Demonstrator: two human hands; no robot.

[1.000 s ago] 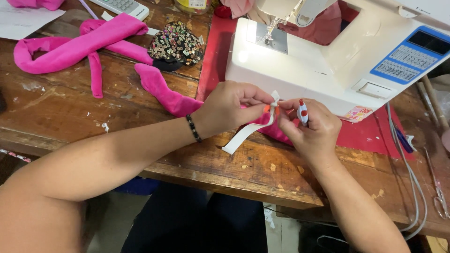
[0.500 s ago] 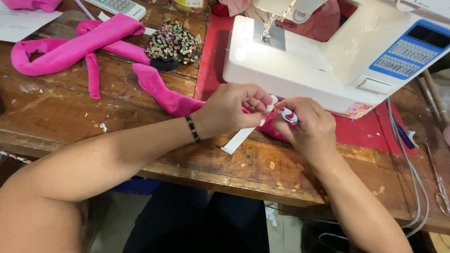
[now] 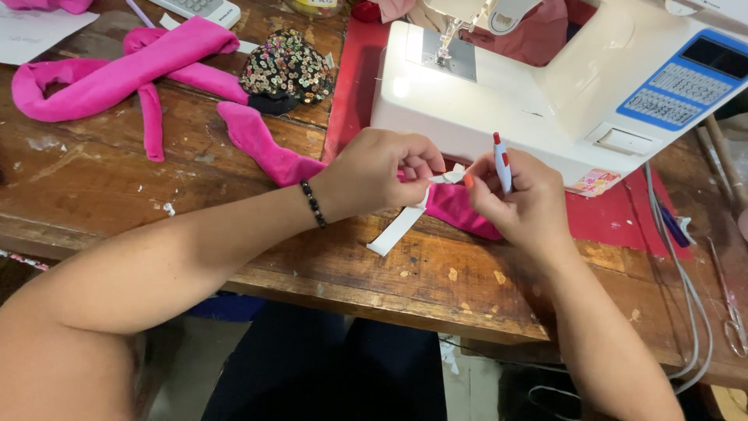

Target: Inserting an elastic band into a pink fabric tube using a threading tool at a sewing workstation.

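My left hand pinches the upper end of a white ribbon strip over the front of the wooden table. My right hand meets it at the ribbon's top, thumb and forefinger on the strip, and also grips a small white tool with a red tip that points upward. Under both hands lies a pink fabric piece, partly hidden. A white sewing machine stands just behind the hands.
More pink fabric tubes lie at the back left, beside a sequinned black piece. A red mat lies under the machine. Grey cables and thin scissors sit at the right. A white paper lies far left.
The white tool in my right hand has swung from lying sideways near the ribbon to standing upright. Both hands stayed at the ribbon's top end.
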